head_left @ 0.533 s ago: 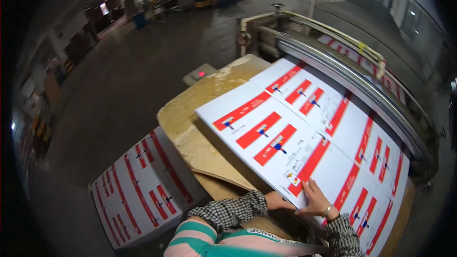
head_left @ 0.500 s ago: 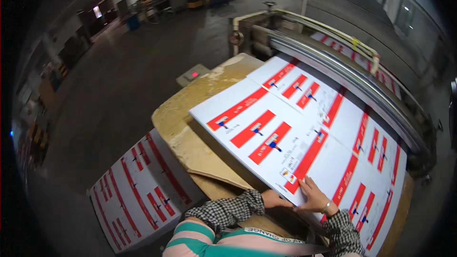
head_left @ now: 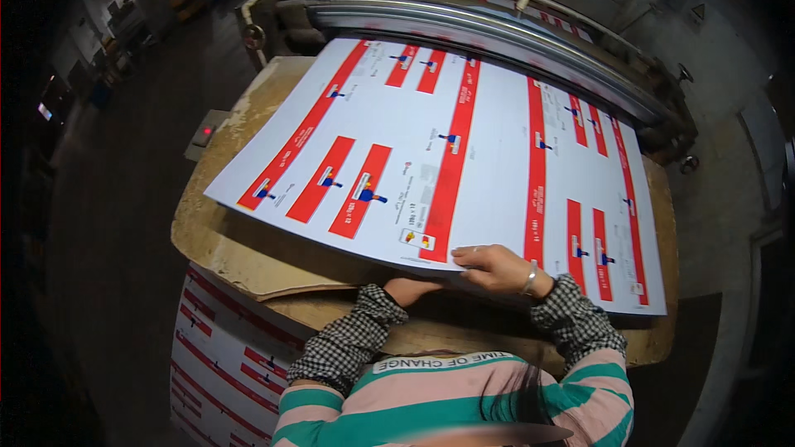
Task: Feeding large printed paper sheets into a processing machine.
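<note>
A stack of large white printed sheets (head_left: 497,182) with red bands and small blue figures lies on a worn wooden board (head_left: 240,240). At its front edge my right hand (head_left: 497,268), with a bracelet at the wrist, has its fingers pressed together on the top sheet's edge. My left hand (head_left: 411,290) reaches in from the left, just below the same edge. Its fingertips are hidden near the sheet's underside, so I cannot tell how they are bent. Both forearms wear checked sleeve covers.
Beyond the sheets runs a machine with a long metal roller (head_left: 464,25) and a handwheel (head_left: 254,36) at its left. Another printed stack (head_left: 224,364) stands lower left. A small box with a red light (head_left: 204,134) sits left of the board.
The view has turned right, so the machine and sheets now lie squarer ahead. My right hand's spread fingers have drawn together at the sheet's edge; my left hand remains by that edge.
</note>
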The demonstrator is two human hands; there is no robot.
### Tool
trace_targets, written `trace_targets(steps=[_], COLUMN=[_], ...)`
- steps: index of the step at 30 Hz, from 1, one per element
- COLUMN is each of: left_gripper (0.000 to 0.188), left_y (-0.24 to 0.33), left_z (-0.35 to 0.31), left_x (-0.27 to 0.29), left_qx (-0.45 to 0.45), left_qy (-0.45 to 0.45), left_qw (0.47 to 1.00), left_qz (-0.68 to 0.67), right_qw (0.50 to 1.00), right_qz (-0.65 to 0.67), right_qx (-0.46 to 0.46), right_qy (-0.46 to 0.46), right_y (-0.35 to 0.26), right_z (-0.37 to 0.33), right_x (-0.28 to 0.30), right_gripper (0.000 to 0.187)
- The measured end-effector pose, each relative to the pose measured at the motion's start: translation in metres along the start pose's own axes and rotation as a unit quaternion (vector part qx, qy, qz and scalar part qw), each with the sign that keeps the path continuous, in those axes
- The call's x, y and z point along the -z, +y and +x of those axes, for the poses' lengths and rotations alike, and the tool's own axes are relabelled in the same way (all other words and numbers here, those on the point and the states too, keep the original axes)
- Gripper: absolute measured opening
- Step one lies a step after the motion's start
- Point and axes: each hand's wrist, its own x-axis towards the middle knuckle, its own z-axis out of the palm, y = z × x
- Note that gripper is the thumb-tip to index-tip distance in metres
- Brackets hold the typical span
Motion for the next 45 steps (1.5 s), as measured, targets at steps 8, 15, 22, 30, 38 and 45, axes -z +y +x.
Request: trace_targets(steps=[8,15,22,30,38,45], left_gripper=[0.049,0.055,0.046,0.046,0.044,0.053], left_y=[0.024,0.017,0.018,-0.005,0.014,0.011], left_z=[-0.004,-0.002,0.0,0.007,-0.001,0.004], left_x=[0.004,0.009,0.007,-0.002,0.006,0.007], left_qx=[0.031,0.02,0.068,-0.05,0.025,0.014], left_qy=[0.042,0.02,0.009,0.084,0.052,0.023], left_qw=[0.997,0.997,0.994,0.995,0.996,0.999], left_qz=[-0.057,-0.074,-0.081,0.014,-0.067,-0.044], right_qw=[0.975,0.974,0.992,0.999,0.995,0.989], right_qz=[0.01,-0.178,0.045,-0.027,0.024,-0.095], right_qx=[-0.217,-0.097,-0.081,0.004,-0.051,-0.092], right_qy=[-0.034,-0.1,-0.084,-0.019,-0.084,-0.071], right_y=[0.053,0.016,0.013,-0.01,0.025,0.087], right_z=[0.037,0.028,0.022,0.01,0.023,0.047], right_x=[0.009,-0.027,0.01,0.006,0.002,-0.021], right_gripper=[0.04,0.098,0.036,0.029,0.03,0.077])
